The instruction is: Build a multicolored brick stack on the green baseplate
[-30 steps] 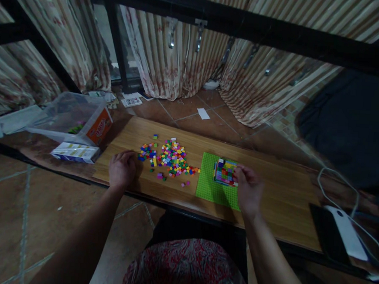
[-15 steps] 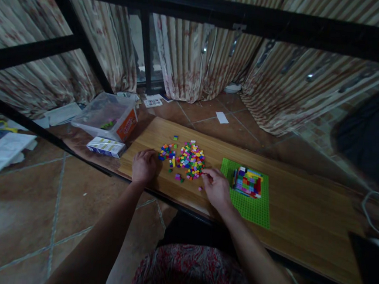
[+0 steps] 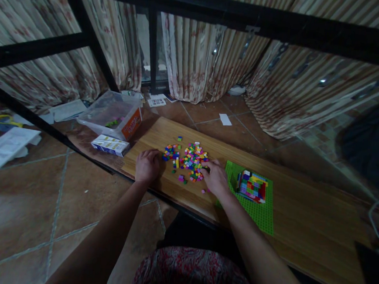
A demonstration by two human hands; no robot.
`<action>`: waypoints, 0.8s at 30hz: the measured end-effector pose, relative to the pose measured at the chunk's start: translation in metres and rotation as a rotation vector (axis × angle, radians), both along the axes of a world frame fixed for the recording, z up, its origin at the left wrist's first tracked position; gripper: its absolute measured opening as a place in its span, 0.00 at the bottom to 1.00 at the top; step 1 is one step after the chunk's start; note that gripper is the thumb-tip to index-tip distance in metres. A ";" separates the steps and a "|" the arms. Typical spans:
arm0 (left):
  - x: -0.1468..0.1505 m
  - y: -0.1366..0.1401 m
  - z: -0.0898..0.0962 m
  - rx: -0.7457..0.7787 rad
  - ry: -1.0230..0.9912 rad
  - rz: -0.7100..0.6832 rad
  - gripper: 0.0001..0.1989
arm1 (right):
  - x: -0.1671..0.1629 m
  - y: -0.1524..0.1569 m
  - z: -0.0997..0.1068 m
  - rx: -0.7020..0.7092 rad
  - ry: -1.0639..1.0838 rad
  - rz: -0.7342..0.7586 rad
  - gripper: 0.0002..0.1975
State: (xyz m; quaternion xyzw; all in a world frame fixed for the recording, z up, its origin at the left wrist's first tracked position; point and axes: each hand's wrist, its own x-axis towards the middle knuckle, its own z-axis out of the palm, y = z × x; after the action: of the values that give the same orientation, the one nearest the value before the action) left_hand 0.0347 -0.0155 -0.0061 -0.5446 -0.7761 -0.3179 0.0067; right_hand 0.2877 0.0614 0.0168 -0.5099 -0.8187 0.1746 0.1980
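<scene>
My right hand (image 3: 217, 178) is at the right edge of a large loose pile of small coloured toy bricks (image 3: 194, 159). Its thumb and fingers are bent together at the bricks, and whatever lies between the tips is too small to make out. On the tabletop to the left rests my left hand (image 3: 147, 166), its fingers curled beside a smaller group of bricks (image 3: 170, 152). What it may hold is hidden. Right of my right hand lies a green baseplate (image 3: 259, 215), bearing a built block of many-coloured bricks (image 3: 252, 186).
The bricks lie on a long wooden table (image 3: 308, 217). Beyond its left end are a clear plastic bin (image 3: 108, 111) with an orange label and a white-and-blue box (image 3: 110, 145). A dark metal frame (image 3: 200, 7) crosses in front of striped curtains (image 3: 189, 59).
My right hand's fingers have drawn in closer together at the pile's right edge. My left hand stays beside the smaller group. The whole view has shifted slightly.
</scene>
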 end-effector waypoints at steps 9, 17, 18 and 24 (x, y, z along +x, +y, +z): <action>0.000 0.000 0.000 0.011 0.003 0.003 0.16 | -0.006 -0.006 -0.002 0.009 0.044 -0.020 0.07; -0.002 0.000 -0.001 0.030 0.030 -0.015 0.16 | -0.005 -0.022 0.001 0.048 0.228 -0.075 0.10; -0.003 0.000 -0.001 0.032 0.034 -0.016 0.16 | -0.004 -0.025 0.002 0.046 0.246 -0.085 0.10; -0.004 0.000 -0.002 0.027 0.045 -0.023 0.16 | 0.002 -0.045 0.002 -0.188 0.515 -0.214 0.13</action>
State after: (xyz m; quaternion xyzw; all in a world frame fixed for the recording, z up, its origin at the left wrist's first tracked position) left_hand 0.0309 -0.0157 -0.0086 -0.5604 -0.7650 -0.3160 0.0277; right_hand 0.2895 0.0164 0.0183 -0.5483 -0.6633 0.3516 0.3685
